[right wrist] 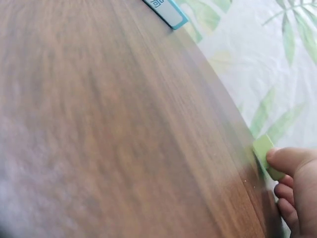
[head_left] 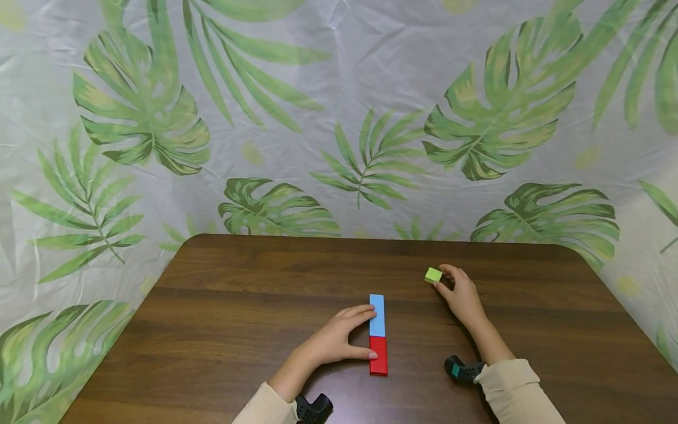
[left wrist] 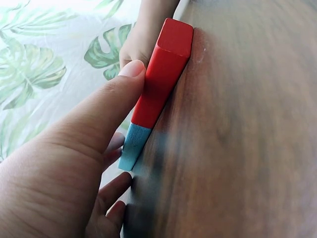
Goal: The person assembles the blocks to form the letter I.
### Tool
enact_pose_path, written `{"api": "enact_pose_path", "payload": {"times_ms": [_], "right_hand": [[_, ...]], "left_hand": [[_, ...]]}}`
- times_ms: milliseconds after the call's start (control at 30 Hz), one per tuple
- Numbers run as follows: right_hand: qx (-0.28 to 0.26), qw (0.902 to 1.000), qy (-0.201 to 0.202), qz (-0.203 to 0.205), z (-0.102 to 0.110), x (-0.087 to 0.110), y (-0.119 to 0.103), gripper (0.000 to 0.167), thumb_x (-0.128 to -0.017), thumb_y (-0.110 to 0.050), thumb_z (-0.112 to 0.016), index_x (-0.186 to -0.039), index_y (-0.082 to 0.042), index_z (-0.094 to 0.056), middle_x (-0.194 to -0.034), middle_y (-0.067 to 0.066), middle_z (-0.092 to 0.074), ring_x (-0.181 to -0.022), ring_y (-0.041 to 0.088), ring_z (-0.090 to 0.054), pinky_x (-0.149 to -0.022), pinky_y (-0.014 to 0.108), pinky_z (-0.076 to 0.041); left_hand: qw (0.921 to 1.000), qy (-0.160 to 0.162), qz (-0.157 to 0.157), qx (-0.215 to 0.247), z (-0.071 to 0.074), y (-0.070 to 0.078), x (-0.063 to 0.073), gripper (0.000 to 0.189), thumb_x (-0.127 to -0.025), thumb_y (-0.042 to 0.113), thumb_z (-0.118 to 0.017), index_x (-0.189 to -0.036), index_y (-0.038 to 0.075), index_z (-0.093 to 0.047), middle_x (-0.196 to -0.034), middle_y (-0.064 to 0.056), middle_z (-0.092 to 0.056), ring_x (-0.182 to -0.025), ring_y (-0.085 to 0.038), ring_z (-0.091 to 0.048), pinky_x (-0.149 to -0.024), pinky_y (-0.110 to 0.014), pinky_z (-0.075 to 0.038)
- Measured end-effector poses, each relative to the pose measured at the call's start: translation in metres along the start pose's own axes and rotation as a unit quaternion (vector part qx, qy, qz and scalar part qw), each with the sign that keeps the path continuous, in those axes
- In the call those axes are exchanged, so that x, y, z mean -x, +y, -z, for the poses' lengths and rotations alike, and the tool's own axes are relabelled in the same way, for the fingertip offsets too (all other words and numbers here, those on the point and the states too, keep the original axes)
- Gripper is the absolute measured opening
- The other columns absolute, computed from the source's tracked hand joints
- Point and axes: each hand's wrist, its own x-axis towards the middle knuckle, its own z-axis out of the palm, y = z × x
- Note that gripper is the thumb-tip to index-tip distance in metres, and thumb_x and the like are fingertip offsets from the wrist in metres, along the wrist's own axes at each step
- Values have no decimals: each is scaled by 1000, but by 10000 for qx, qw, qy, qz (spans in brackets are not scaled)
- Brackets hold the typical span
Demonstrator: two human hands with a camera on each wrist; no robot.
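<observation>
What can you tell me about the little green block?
The small light-green cube-shaped block looks like smooth painted wood or plastic, plain on every side that shows. It sits flat on the dark brown wooden table, toward the far right, well apart from the long blue and red bars. The right hand touches it: fingertips curl against its near side and the thumb looks set below it, as if pinching. Nothing else touches it. Its far side is hidden.
</observation>
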Motion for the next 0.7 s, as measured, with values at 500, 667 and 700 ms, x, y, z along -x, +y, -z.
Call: {"api": "enact_pose_path", "payload": {"times_ms": [500, 667, 700], "right_hand": [[-168, 9987, 316, 368, -1, 0, -7, 38, -84, -9, -63, -118, 5, -52, -108, 22, -50, -95, 37, -53, -80, 49, -42], [-200, 9983, 349, 417, -2, 0, -11, 37, -83, -9, -65, -116, 5, -53, -107, 21, -50, -94, 36, -54, -79, 49, -42], [-211, 9983, 340, 421, -2, 0, -12, 38, -83, -9, -65, -116, 4, -53, -108, 21, -50, -94, 36, -53, -79, 49, -42]], "left_hand": [[10000, 39, -38, 13, 1, 0, 0, 75, -75, 49, -67, -136, 15, -41, -140, 2, -33, -126, -20, -29, -99, -39, -29], [9999, -42, 79, 82, 1, 1, 0, 75, -75, 50, -67, -136, 15, -41, -140, 3, -33, -127, -18, -29, -100, -39, -28], [9999, -53, 92, 99, 1, 1, 0, 75, -75, 50, -67, -136, 15, -41, -140, 3, -32, -127, -19, -28, -100, -39, -28]]}}
